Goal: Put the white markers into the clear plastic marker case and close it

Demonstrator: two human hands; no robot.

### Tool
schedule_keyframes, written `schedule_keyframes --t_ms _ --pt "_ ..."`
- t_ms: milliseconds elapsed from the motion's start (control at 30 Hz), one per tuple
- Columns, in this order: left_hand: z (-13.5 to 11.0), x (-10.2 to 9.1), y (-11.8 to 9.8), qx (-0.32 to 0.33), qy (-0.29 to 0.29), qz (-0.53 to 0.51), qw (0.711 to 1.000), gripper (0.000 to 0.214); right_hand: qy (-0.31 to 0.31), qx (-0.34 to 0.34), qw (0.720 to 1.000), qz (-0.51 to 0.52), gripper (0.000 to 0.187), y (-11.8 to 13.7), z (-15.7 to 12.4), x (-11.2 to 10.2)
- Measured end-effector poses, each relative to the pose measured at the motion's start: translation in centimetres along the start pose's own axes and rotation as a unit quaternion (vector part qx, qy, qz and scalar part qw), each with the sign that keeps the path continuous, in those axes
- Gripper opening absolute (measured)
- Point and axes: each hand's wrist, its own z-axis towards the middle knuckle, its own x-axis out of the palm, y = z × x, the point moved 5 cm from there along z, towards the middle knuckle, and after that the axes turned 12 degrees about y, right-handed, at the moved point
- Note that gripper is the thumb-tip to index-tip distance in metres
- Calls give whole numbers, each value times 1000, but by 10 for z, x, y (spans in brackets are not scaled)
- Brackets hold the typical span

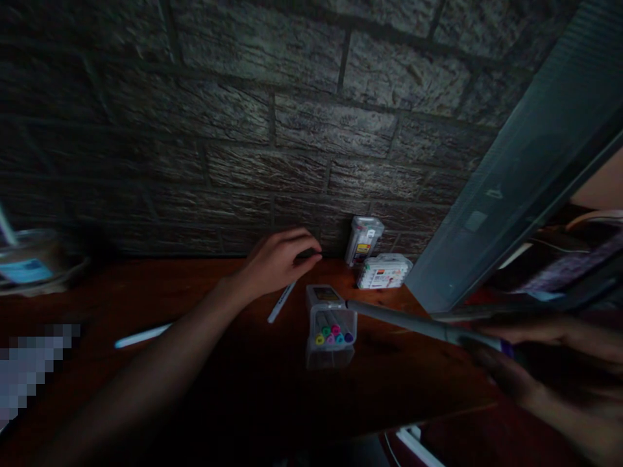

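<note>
My left hand (287, 259) hovers over the back of the table, its thumb and curled fingers apart with nothing between them. Just below it lies a white-grey marker (281, 303), its upper end hidden by the hand. At the right, my right hand (525, 363) grips a long grey marker (409, 319) with a purple band; it points left. The tip of this marker appears close to a clear plastic case (331, 357), but I cannot tell whether they touch. Inside the case several markers (333, 331) show green, pink, yellow, blue and purple ends.
A clear upright case (364, 241) and a white box (384, 271) stand by the brick wall (335, 123). A pale blue marker (143, 336) lies left of my forearm. A cup with a straw (34, 259) is far left. A grey post (487, 181) rises on the right.
</note>
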Motion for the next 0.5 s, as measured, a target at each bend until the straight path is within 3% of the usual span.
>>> schedule_keyframes --t_ms 100,233,500 --pt "0 8 -1 -1 42 -3 999 9 -12 34 999 -17 11 7 -10 11" --pt "0 16 -1 0 83 -19 996 9 -6 -35 999 -36 5 34 -3 28" --pt "1 20 0 -9 104 -24 994 11 63 -83 995 -6 16 57 22 74"
